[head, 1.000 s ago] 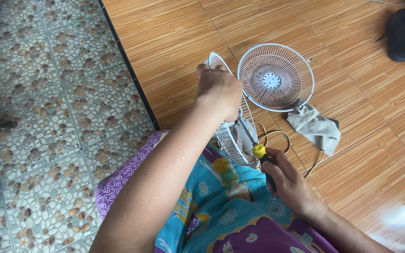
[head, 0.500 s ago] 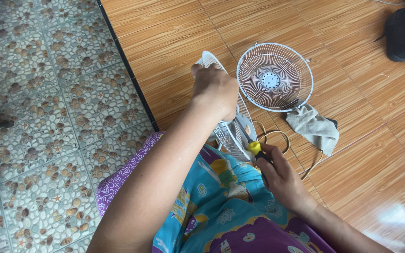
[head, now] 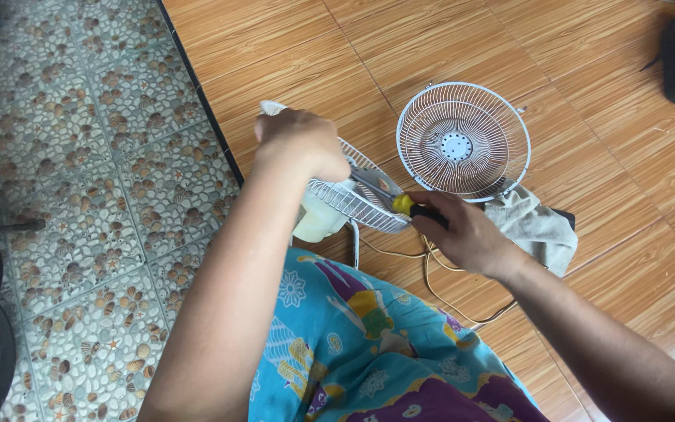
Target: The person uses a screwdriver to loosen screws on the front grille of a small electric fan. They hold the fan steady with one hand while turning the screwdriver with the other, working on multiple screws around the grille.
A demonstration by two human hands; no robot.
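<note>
Over the person's lap, just above the wood-pattern floor (head: pixel 587 117), left hand (head: pixel 298 144) has a closed grip on the rim of the rear fan guard (head: pixel 353 199), tilted, with the pale motor housing (head: pixel 318 219) hanging under it. Right hand (head: pixel 462 230) is wrapped shut around the yellow-and-black screwdriver (head: pixel 408 207), shaft pointing into the guard. Tip contact hidden. Best done with the guard braced firm and the shaft in line with the screw, pressing while turning. Front guard (head: pixel 462 141) lies flat beside the grey cloth (head: pixel 533 223), cord (head: pixel 431 273) below.
</note>
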